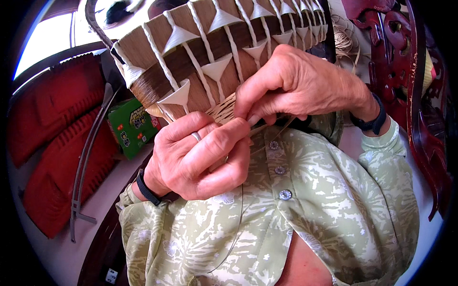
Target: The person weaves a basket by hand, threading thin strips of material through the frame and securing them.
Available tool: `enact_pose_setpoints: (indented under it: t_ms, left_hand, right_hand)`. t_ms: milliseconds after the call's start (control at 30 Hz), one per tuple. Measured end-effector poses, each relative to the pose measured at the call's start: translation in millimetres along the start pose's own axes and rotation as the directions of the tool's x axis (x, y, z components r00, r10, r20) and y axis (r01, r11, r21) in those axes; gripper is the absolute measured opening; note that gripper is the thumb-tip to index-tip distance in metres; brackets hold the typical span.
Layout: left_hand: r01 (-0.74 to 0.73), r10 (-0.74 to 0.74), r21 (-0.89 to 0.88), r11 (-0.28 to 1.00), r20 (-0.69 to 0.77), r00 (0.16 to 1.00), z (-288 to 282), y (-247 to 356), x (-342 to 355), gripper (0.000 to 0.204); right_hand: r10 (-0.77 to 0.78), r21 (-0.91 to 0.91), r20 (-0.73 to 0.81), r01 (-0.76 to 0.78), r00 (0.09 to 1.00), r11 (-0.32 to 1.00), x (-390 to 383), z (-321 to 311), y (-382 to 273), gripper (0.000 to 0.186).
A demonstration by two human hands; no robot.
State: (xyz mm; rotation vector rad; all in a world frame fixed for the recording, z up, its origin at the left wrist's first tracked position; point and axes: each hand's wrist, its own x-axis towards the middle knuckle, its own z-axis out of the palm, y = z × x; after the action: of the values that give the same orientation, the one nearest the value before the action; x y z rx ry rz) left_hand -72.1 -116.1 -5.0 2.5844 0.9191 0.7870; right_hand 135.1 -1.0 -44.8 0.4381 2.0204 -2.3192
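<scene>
A large basket-like piece (210, 52) leans across my lap, with brown and tan bands, twisted white cords and pale triangular tabs. A strip of pale woven cane (222, 110) shows at its near edge. My left hand (202, 157), wearing a ring, is closed in a pinch at that edge. Above and to the right, my right hand (291, 86) is also closed, its fingertips meeting those of the left. Whatever the fingertips grip is hidden between them. A thin dark strand (241, 209) hangs from below my left hand across the patterned green shirt.
Red ribbed panels (62, 105) lie at the left, beside a green box (133, 126) and a long thin dark metal bar (86, 171). Carved dark red wooden furniture (400, 62) stands at the right. A bundle of pale cane (344, 42) lies behind the basket-like piece.
</scene>
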Motion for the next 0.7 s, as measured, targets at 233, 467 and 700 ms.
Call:
enact_pose_setpoints:
  t_ms: [233, 467, 700]
  left_hand:
    - [0.023, -0.023, -0.014, 1.000, 0.004, 1.000, 1, 2, -3, 0.035]
    - [-0.024, 0.029, 0.044, 0.999, -0.107, 0.994, 4, -6, -1, 0.017]
    - [-0.028, 0.032, 0.067, 0.997, -0.062, 0.998, 4, -4, -5, 0.012]
  right_hand:
    - [-0.308, -0.223, -0.084, 0.283, 0.948, 0.933, 6, 3, 11, 0.013]
    - [-0.693, -0.796, -0.263, 0.255, 0.671, 0.549, -2, 46, 23, 0.015]
    - [-0.641, -0.678, -0.336, 0.295, 0.690, 0.673, -2, 45, 31, 0.019]
